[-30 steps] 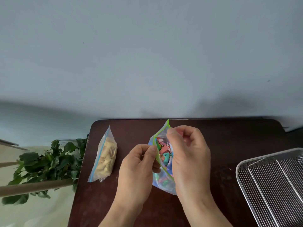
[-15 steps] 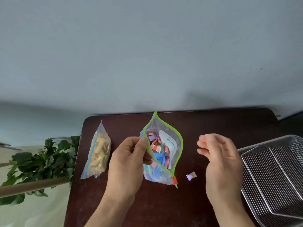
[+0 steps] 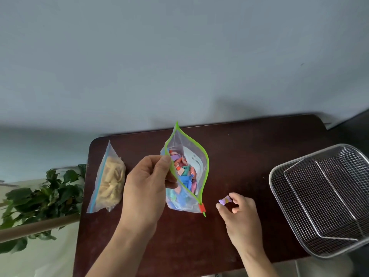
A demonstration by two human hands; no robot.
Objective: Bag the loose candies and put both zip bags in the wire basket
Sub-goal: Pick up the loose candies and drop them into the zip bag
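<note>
A clear zip bag with a green seal [image 3: 196, 154] stands open at the middle of the dark table, filled with colourful wrapped candies. My left hand [image 3: 146, 183] pinches its left rim and holds the mouth apart. To the bag's right, my right hand [image 3: 240, 212] pinches a small purple wrapped candy [image 3: 224, 200] between thumb and fingertips, just above the tabletop. A second zip bag with a blue seal [image 3: 108, 179], holding pale yellow pieces, lies at the table's left side. The wire basket [image 3: 279, 170] sits at the right, with nothing in it.
The dark brown table [image 3: 239, 148] stands against a grey wall. A leafy green plant [image 3: 40, 198] and a wooden rail are beyond the table's left edge. The basket overhangs the table's right front corner.
My right hand left the bag's mouth, dropped to the table on the right and closed on the purple candy. The left hand kept hold of the bag's rim.
</note>
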